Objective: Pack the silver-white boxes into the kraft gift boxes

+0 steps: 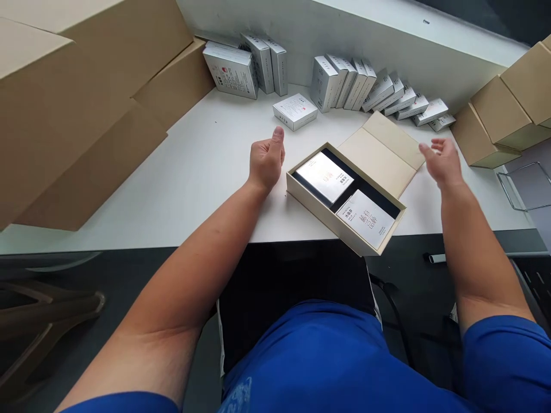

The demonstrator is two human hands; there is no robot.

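Observation:
An open cream gift box (325, 225) stands at an angle on the table, its front corner past the near edge. Two white printed cartons, one at the back left (325, 176) and one at the front right (367, 218), lie in its dark-lined compartments. The box's lid (379, 152) is folded back flat behind it. My left hand (266, 160) is closed in a loose fist, thumb up, just left of the box, with nothing visible in it. By the lid's right corner hovers my right hand (443, 160), fingers loosely curled and apart from the thumb, holding nothing.
A single small white carton (295, 111) lies behind my left hand. Several more cartons (325, 83) lean in a row along the wall. Large brown cardboard boxes (86, 115) fill the left side, and more brown boxes (501, 109) stand at the right end of the white table (206, 189).

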